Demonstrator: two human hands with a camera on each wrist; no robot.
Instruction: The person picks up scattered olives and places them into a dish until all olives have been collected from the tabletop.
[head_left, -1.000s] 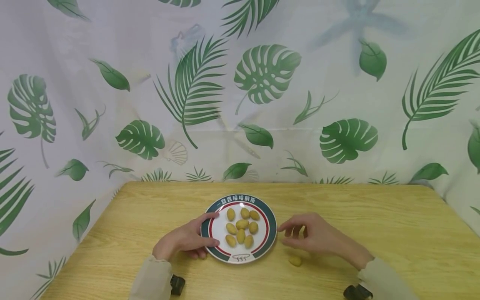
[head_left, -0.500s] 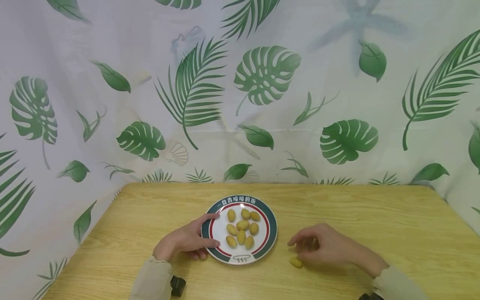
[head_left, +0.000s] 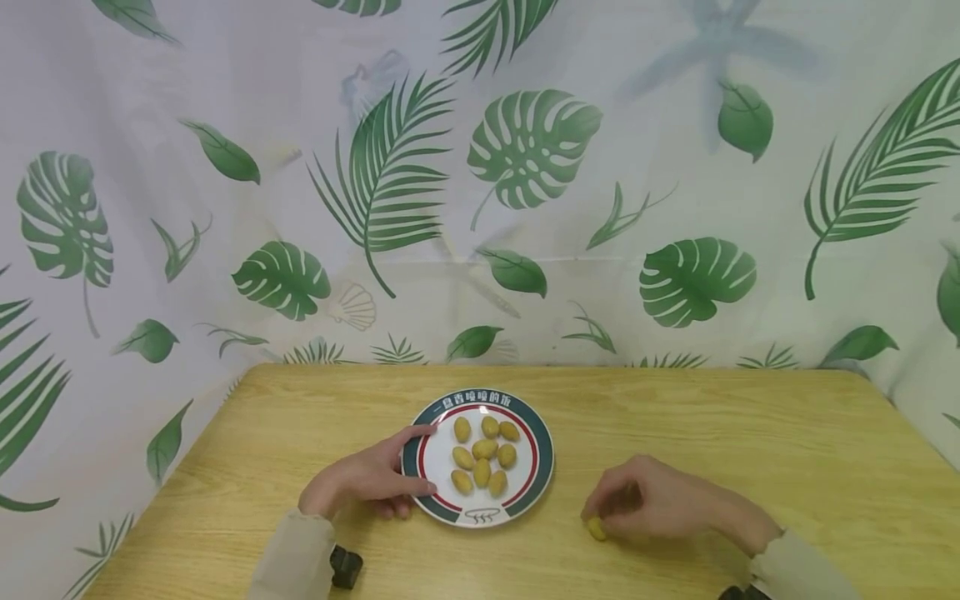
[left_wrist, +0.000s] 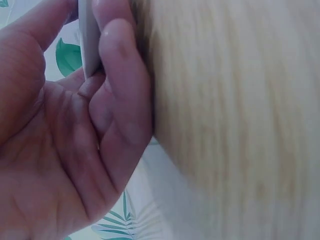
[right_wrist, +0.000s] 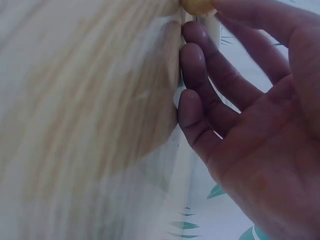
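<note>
A round white plate (head_left: 542,463) with a dark blue-green rim, a red ring and printed characters lies mid-table. My left hand (head_left: 367,482) grips its left side, with the thumb and a finger over the rim and the other fingers low beside it. In the left wrist view, the plate's edge (left_wrist: 90,40) stands between the fingers. Several small oval yellow fruits (head_left: 482,472) lie on the plate. To its right, my right hand (head_left: 660,500) pinches one more yellow fruit (head_left: 596,528) at the table surface. The right wrist view shows the thumb against this fruit (right_wrist: 197,6), other fingertips at the table.
The light wooden table (head_left: 712,417) reaches back to a white curtain (head_left: 570,292) printed with green leaves. A black device (head_left: 346,567) sits at the left wrist. Bare wood separates the plate from the right hand.
My right hand has moved from the plate's right edge back toward the near right, down to the loose fruit, and now pinches it. The left hand and plate are essentially unmoved.
</note>
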